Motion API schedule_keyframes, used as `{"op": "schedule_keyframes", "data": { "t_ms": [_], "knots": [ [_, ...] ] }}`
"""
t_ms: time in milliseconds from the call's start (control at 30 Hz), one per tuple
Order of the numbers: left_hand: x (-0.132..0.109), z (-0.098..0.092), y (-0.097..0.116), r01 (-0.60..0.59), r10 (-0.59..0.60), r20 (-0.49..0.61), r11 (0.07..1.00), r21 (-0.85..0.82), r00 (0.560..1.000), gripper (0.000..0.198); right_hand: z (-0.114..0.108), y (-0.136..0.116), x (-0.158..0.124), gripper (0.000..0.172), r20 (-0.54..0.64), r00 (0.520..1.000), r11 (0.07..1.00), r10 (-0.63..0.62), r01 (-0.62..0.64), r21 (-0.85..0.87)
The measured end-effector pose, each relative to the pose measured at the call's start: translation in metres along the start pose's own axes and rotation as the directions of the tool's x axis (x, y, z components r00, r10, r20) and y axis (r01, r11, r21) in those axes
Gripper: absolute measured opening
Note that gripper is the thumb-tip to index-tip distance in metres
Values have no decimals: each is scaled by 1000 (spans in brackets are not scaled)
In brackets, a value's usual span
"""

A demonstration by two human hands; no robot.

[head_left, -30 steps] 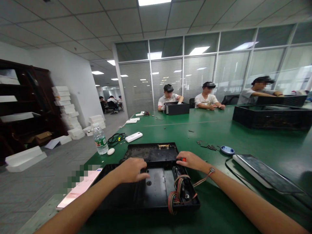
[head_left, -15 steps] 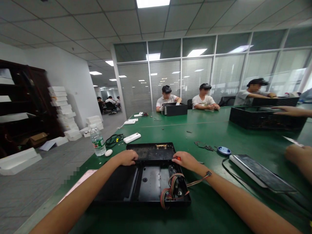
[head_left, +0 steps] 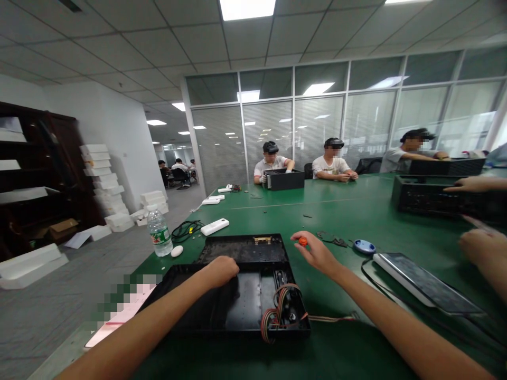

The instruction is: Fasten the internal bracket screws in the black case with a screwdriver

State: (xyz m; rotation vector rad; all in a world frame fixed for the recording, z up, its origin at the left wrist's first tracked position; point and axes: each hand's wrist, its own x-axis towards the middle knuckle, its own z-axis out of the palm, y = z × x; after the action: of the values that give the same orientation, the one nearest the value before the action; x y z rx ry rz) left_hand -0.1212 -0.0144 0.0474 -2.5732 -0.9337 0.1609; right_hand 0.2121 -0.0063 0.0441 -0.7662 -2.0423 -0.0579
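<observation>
A flat black metal case [head_left: 190,301] lies on the green table in front of me, with a black panel [head_left: 241,248] at its far side. Over the case, my left hand [head_left: 222,270] has its fingers curled closed; whatever they may hold is hidden. Right of the panel, my right hand [head_left: 315,250] is raised and closed around a screwdriver [head_left: 303,241], whose orange handle end shows. Striped ribbon wires [head_left: 273,316] bunch at the case's right side, and one strand reaches out onto the table.
At left stand a water bottle [head_left: 159,232] and a white egg-shaped object [head_left: 177,251]. A white power bank [head_left: 215,227] lies beyond the case. On the right are a blue round tin [head_left: 363,246], a phone-like device [head_left: 428,285] and another person's hands [head_left: 481,248]. Several people sit across the table.
My left hand has left the panel and moved right and nearer over the case. My right hand has lifted away with the screwdriver. At right, another person's black case has shifted right.
</observation>
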Motion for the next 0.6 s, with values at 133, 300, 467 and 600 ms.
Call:
{"op": "schedule_keyframes", "data": {
  "t_ms": [133, 300, 467, 600],
  "knots": [
    [11, -14, 4, -158, 155, -87, 987, -33, 984, 17, 2, -7, 1, 13, -181, 983, 1000, -13, 13, -2],
    [58, -20, 26, -374, 312, -367, 921, -111, 876, 20, 18, -8, -1, 13, -262, 964, 998, 41, -26, 60],
    [91, 5, 44, -433, 310, -480, 886, -167, 820, 19, 29, -2, -10, 16, -274, 931, 964, 241, -198, 175],
    [93, 23, 49, -417, 243, -500, 868, -270, 831, 18, 33, 0, -13, 19, -245, 922, 938, 300, -238, 253]
  ]
}}
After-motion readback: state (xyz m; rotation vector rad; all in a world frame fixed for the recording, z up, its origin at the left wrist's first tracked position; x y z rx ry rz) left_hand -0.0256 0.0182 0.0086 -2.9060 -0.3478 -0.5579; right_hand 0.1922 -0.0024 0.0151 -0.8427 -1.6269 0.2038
